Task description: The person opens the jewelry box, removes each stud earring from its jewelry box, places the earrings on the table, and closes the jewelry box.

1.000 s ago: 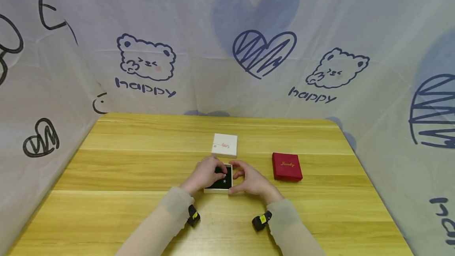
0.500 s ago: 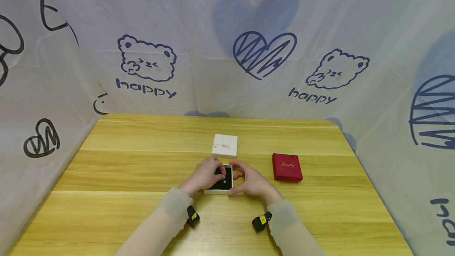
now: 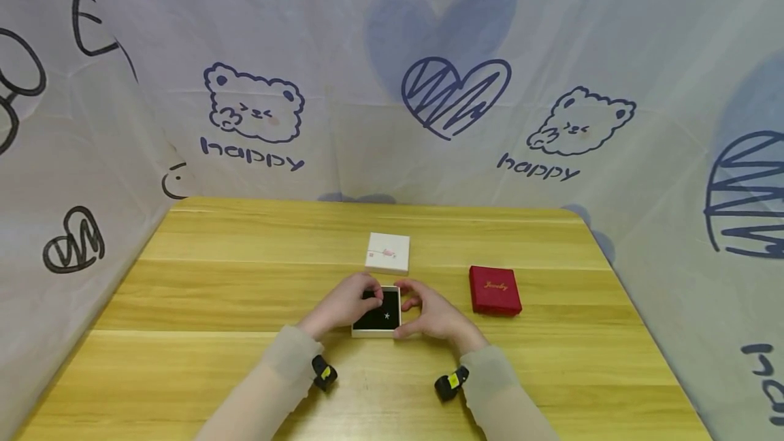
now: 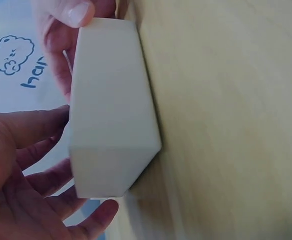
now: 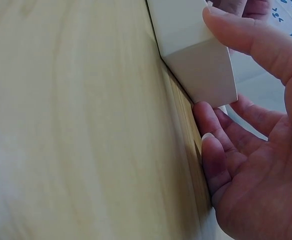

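An open white jewelry box (image 3: 376, 333) with a black pad inside stands on the wooden table between the hands. One small silvery star-shaped earring (image 3: 386, 316) shows on the pad. My left hand (image 3: 350, 301) reaches over the box's left side, thumb and forefinger together as if pinching; the other star-shaped earring, seen before on the pad, is hidden there. In the left wrist view the box's wall hides the fingertips. My right hand (image 3: 433, 312) grips the box's right side, thumb at the near corner and fingers at the far one.
A white lid (image 3: 388, 252) with a pink print lies just behind the box. To the right sits a red box (image 3: 495, 289) marked "Jewelry". The wooden table (image 3: 202, 305) ends at a printed cloth (image 3: 343, 121).
My left hand has drawn back to the left over the box. The upper star-shaped earring no longer shows on the pad. The right hand has kept its grip.
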`<control>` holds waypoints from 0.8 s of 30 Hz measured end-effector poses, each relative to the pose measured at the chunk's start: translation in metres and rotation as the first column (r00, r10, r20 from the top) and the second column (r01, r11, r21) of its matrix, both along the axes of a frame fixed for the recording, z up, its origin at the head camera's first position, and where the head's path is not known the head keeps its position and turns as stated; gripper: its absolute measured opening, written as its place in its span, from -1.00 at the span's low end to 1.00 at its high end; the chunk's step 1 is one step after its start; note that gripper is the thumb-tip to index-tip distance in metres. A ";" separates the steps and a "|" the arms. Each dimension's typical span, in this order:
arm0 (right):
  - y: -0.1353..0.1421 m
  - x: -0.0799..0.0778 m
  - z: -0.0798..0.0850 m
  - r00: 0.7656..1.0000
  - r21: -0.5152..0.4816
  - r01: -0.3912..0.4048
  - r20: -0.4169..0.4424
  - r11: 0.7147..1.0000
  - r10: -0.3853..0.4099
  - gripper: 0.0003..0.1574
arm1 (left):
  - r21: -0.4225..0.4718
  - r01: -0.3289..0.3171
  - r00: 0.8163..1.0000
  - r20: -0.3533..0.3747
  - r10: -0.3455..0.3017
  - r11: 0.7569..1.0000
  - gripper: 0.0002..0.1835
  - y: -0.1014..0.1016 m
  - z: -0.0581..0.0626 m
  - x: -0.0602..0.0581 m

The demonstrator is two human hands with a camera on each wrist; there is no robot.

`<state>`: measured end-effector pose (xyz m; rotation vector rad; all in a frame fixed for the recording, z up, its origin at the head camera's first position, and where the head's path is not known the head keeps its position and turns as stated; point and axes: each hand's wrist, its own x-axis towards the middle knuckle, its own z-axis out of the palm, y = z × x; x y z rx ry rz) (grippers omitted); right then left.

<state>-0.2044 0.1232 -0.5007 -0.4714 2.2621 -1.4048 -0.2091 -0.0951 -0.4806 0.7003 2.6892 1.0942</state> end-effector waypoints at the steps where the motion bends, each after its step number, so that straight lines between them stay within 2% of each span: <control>1: 0.000 0.000 0.000 1.000 0.005 0.000 0.000 1.000 0.000 0.12 | 0.004 -0.003 1.000 -0.001 0.003 1.000 -0.86 -0.001 0.000 0.000; 4: -0.001 0.000 -0.001 1.000 0.022 -0.002 -0.012 1.000 0.003 0.13 | 0.028 -0.011 1.000 -0.008 0.011 1.000 -0.86 -0.005 0.001 0.001; 12: -0.003 0.001 0.000 1.000 0.021 -0.002 -0.031 1.000 0.003 0.12 | 0.159 -0.046 0.999 -0.004 0.047 0.986 -0.92 -0.026 0.007 0.004; 15: -0.003 0.001 0.001 1.000 0.019 -0.001 -0.029 1.000 0.001 0.12 | 0.173 -0.071 0.997 -0.001 0.072 0.982 -0.94 -0.036 0.007 0.003; 24: -0.004 0.003 0.000 1.000 0.022 0.004 -0.026 1.000 -0.003 0.12 | 0.139 -0.165 0.986 0.026 0.163 0.976 -0.95 -0.076 0.010 0.001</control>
